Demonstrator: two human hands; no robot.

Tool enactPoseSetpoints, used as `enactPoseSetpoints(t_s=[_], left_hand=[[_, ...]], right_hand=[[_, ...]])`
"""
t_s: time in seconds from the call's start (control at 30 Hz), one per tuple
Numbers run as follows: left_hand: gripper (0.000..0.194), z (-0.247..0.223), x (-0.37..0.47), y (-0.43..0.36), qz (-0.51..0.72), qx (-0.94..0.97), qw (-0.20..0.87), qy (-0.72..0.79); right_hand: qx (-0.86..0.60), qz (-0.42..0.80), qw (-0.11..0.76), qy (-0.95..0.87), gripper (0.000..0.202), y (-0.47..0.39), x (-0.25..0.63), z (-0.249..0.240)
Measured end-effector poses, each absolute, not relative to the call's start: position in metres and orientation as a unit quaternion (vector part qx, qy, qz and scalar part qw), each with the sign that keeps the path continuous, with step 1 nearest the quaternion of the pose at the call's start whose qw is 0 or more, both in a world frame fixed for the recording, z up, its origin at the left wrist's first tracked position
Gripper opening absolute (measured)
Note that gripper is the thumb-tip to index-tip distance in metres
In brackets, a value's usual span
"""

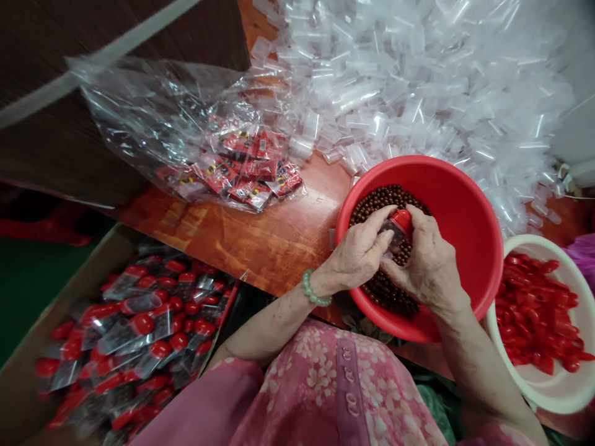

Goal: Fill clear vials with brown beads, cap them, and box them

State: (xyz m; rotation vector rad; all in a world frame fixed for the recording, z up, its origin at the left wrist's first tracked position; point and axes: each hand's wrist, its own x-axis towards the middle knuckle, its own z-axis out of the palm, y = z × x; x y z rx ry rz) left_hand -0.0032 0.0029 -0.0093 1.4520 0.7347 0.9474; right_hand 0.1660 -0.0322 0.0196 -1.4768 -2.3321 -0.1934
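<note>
Red-capped clear bottle (398, 230) sits between the left hand (357, 255) and right hand (430, 265), both clamped on it, above brown beads (387, 300).

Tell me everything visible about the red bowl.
The red bowl is round, deep and plastic-looking, with a thick rim. Small brown beads lie inside towards picture left, leaving its right side bare. The left hand holds a red-capped container over it, the right hand alongside; right forearm contact is unclear. It sits by the edge of the table, next to the white bowl.
</note>
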Motion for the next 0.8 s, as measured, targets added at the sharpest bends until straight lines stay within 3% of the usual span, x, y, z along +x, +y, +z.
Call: enactPoseSetpoints(t_s=[0.4, 0.8], left_hand=[[0.059, -0.007, 0.001, 0.005, 0.372, 0.649, 0.589, 0.306], [0.062, -0.006, 0.002, 0.003, 0.363, 0.636, 0.598, 0.325]], right_hand=[[-0.495, -0.179, 0.165, -0.834, 0.075, -0.028, 0.171, 0.016], [-0.484, -0.119, 0.177, -0.849, 0.068, -0.027, 0.175, 0.017]])
